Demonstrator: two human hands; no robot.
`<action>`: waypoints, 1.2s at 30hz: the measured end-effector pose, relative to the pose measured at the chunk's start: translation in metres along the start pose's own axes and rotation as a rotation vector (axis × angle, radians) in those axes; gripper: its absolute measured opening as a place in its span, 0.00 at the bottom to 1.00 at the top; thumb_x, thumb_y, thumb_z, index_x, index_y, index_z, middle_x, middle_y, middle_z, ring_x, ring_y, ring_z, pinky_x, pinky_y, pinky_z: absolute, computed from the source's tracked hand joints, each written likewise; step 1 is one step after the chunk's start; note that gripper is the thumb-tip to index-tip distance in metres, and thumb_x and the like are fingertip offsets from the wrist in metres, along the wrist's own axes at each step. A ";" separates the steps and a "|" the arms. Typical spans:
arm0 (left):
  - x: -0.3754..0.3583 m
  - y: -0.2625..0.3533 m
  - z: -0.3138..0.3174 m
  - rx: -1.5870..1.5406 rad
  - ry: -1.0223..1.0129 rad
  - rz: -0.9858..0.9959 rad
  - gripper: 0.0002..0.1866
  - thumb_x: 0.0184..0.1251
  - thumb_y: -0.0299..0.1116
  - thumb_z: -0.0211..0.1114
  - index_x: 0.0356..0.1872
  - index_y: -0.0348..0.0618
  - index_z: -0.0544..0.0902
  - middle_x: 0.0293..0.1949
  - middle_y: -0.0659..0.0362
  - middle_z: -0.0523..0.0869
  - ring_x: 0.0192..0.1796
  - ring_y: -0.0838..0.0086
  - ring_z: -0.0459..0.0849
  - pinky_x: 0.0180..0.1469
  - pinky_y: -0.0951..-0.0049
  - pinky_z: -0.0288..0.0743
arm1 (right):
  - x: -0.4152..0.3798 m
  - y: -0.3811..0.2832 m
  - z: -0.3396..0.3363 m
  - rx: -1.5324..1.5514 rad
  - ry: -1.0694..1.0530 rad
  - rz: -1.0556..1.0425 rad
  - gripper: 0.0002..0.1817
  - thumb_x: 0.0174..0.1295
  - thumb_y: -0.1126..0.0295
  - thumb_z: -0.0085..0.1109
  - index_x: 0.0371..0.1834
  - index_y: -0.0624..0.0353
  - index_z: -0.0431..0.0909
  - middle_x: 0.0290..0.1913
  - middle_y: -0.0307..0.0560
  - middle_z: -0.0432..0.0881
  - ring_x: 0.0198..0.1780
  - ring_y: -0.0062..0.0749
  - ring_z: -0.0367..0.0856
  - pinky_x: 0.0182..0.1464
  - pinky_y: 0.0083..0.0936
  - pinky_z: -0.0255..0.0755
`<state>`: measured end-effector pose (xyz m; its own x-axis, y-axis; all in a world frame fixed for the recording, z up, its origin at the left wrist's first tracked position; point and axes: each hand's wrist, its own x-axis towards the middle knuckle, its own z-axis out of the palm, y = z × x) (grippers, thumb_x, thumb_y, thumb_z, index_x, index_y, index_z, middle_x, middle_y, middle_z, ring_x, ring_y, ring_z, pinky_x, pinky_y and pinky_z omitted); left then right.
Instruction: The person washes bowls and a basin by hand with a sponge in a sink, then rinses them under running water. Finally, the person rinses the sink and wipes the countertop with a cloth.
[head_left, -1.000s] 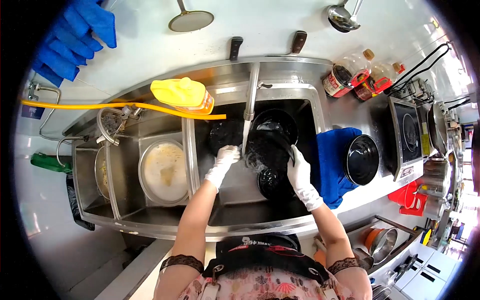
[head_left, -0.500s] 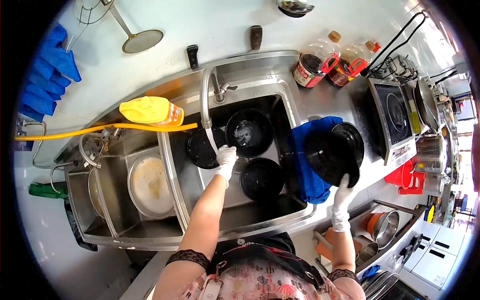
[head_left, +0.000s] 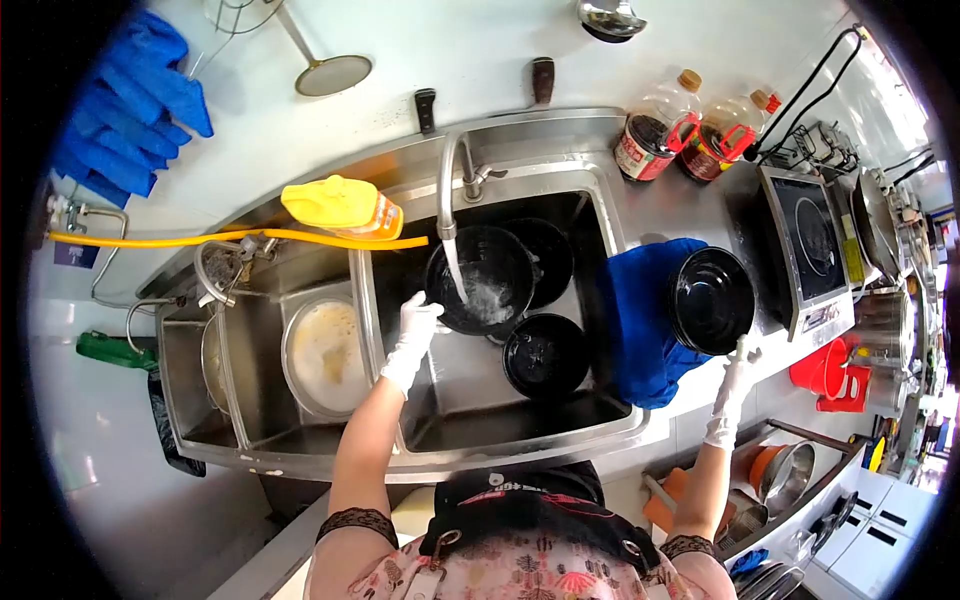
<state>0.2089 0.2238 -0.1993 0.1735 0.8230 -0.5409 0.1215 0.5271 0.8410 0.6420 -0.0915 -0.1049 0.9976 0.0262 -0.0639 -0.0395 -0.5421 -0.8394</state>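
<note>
Water from the metal faucet (head_left: 447, 190) runs into a black bowl (head_left: 482, 285) in the right basin. My gloved left hand (head_left: 416, 325) is closed on this bowl's left rim. Two more black bowls lie in the basin, one (head_left: 552, 262) partly behind the first and one (head_left: 545, 356) nearer to me. On the counter, black bowls (head_left: 712, 300) sit stacked at the right edge of a blue towel (head_left: 640, 320). My gloved right hand (head_left: 742, 362) is at the stack's lower rim, its fingers partly hidden.
A yellow jug (head_left: 335, 205) and a yellow hose (head_left: 240, 237) lie along the sink's back left. A pan of cloudy liquid (head_left: 325, 355) sits in the left basin. Two bottles (head_left: 655, 130) and a cooktop (head_left: 812, 240) are at the right.
The bowl that my right hand held in the air now rests on the stack. My left hand has moved left, and one bowl has shifted under the water, overlapping another.
</note>
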 end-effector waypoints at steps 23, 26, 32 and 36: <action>-0.101 0.043 -0.009 1.210 0.068 0.893 0.17 0.65 0.36 0.59 0.52 0.39 0.78 0.31 0.55 0.83 0.28 0.67 0.85 0.31 0.68 0.79 | -0.265 -0.059 0.286 0.775 -1.344 0.885 0.08 0.66 0.76 0.49 0.45 0.67 0.75 0.44 0.52 0.80 0.44 0.40 0.80 0.49 0.36 0.76; -0.065 -0.029 -0.033 0.599 0.406 0.560 0.18 0.67 0.42 0.60 0.43 0.35 0.81 0.32 0.49 0.84 0.33 0.65 0.85 0.35 0.68 0.77 | -0.265 -0.068 0.260 0.933 -1.406 0.785 0.12 0.67 0.78 0.47 0.52 0.64 0.73 0.50 0.51 0.79 0.51 0.41 0.78 0.57 0.37 0.73; -0.031 -0.037 -0.021 -0.830 -0.171 -0.641 0.16 0.69 0.40 0.58 0.51 0.41 0.72 0.51 0.51 0.79 0.56 0.60 0.76 0.64 0.52 0.66 | -0.220 -0.015 0.255 0.929 -1.407 0.858 0.19 0.69 0.72 0.47 0.62 0.65 0.66 0.62 0.51 0.72 0.63 0.42 0.70 0.69 0.40 0.59; -0.027 -0.040 0.001 -0.889 -0.088 -0.402 0.12 0.68 0.33 0.60 0.49 0.44 0.73 0.50 0.53 0.79 0.54 0.62 0.77 0.64 0.55 0.67 | -0.200 0.014 0.258 1.089 -1.427 1.196 0.22 0.69 0.69 0.48 0.65 0.65 0.63 0.64 0.51 0.69 0.66 0.41 0.66 0.71 0.37 0.55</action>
<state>0.2000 0.1810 -0.2182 0.3569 0.5476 -0.7568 -0.5868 0.7618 0.2745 0.4273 0.1122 -0.2429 -0.2106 0.8547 -0.4745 -0.9749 -0.2197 0.0371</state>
